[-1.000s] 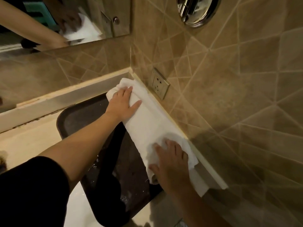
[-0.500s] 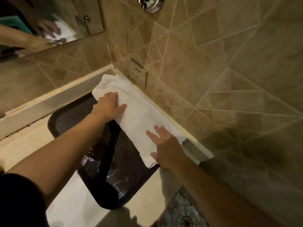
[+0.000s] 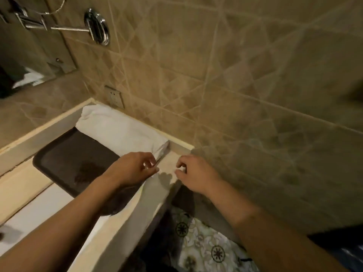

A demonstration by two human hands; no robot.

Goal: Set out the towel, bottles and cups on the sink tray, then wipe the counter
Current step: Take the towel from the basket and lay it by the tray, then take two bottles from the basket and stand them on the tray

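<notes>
While both hands hover at the counter's [image 3: 135,211] near end, the folded white towel [image 3: 121,132] lies along the tray's [image 3: 59,156] far side, against the tiled wall [image 3: 235,95]. Left hand [image 3: 135,169] has fingers curled, fingertips at the towel's near corner; a pinch can't be confirmed. Right hand [image 3: 196,173] is loosely curled, empty, just beside it, clear of the towel. Socket [image 3: 115,96] sits above the towel.

Landmark: tray [image 3: 59,158], set on the counter [image 3: 21,185]. Towel [image 3: 119,130] laid along the tray's far-right edge, against the wall [image 3: 235,75]. Socket [image 3: 115,96] mounted behind the towel. Both hands positioned at the tray's near-right corner.
</notes>
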